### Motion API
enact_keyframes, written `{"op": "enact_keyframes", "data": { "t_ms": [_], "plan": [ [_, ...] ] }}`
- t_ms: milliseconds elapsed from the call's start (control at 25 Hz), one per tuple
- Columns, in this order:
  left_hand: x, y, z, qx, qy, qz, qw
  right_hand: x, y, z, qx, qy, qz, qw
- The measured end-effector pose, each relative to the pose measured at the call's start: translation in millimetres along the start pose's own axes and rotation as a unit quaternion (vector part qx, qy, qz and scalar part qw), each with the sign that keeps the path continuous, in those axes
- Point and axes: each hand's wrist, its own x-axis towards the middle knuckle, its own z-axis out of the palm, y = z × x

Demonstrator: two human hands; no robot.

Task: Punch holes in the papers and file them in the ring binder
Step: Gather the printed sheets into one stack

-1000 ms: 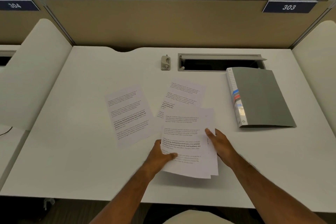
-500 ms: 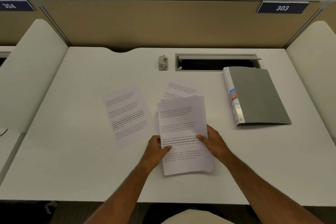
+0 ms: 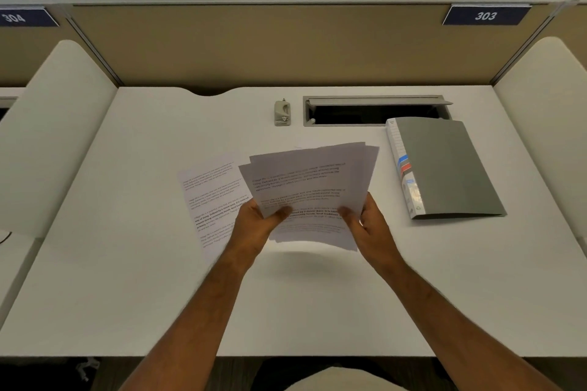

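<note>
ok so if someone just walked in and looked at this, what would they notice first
Most likely the fanned bundle of white printed sheets held up over the middle of the white desk, left hand and right hand each with a grip on its lower part. Next, the closed grey ring binder lying to the right, and one loose printed sheet flat on the desk at the left. A small beige hole punch sits at the back.

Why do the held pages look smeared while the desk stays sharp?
Head view: the stack of papers is motion-blurred, gripped by the left hand and right hand; its soft shadow falls on the desk; wide-angle lens bends the desk edges.
</note>
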Motion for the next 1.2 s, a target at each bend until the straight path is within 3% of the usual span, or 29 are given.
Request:
{"op": "enact_keyframes", "data": {
  "t_ms": [480,880,1040,1200],
  "plan": [
    [-7.0,-15.7,10.4,0.066,-0.027,0.008,0.997,-3.0,14.5,2.5,-0.008,0.019,0.047,0.999],
    [4.5,-23.2,3.1,0.025,-0.009,-0.018,0.999,14.1,24.2,2.5,-0.045,-0.003,0.06,0.997],
    [22.1,-30.5,-14.1,0.038,0.029,-0.05,0.998,22.2,28.1,4.1,-0.037,-0.002,0.083,0.996],
    [40.5,-47.3,-37.9,0.031,0.132,-0.09,0.987,28.4,32.6,6.9,-0.054,0.0,0.092,0.994]
  ]
}}
